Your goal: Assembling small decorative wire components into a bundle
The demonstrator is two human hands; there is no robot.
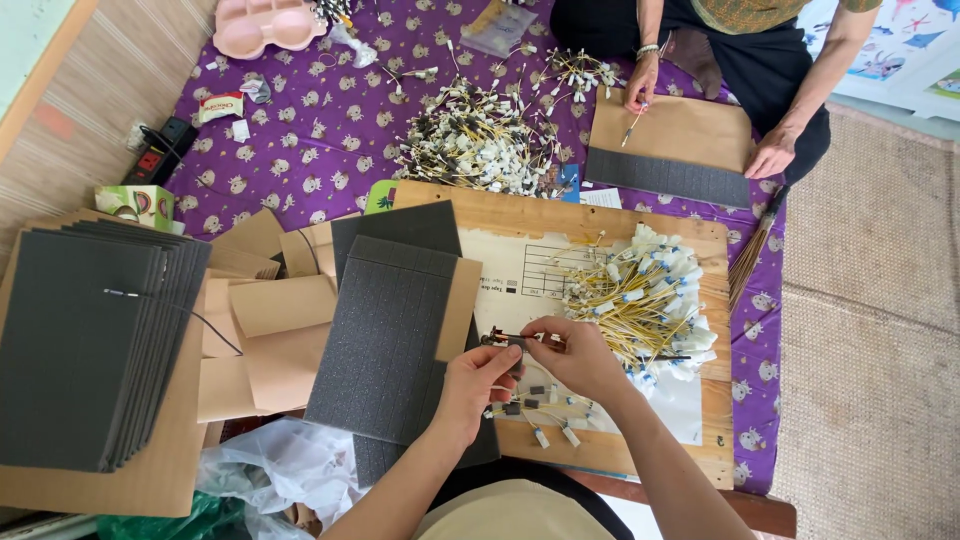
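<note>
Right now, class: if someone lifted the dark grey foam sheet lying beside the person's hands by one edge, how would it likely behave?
The dark grey foam sheet would probably feel light for its size, since it looks thin and porous. It would likely sag rather than stay stiff, as it lies draped over brown cardboard. Its grid-textured surface suggests it would grip, not slip.

Both bare forearms are stretched forward from the lower edge of the view and brought together. The left hand [478, 385] is curled, its grip pinched shut. The right hand [578, 355] is arched beside it, fingertips touching those of the left.
</note>
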